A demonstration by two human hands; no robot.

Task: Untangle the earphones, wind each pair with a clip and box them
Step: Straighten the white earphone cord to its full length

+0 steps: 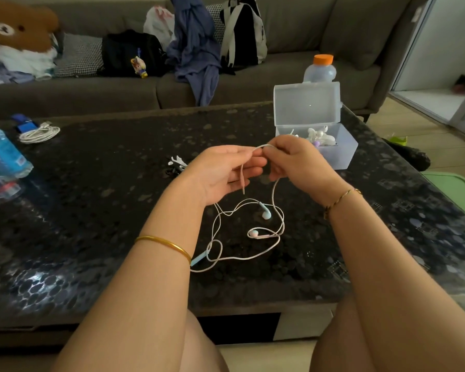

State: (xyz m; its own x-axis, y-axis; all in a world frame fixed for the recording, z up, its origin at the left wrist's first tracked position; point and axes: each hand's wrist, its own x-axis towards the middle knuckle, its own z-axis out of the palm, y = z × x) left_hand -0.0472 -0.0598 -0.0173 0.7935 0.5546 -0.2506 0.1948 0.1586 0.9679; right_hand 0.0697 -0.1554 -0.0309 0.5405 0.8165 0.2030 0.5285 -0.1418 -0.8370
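Left hand (226, 170), right hand (298, 159), cable (275, 200), earphones (321, 135) in box (342, 155)

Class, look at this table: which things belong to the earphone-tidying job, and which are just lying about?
Job in hand: earphones, pinched by left hand and right hand; clip; box.

Lying about: orange-capped bottle; blue bottle; coiled cable; backpack.
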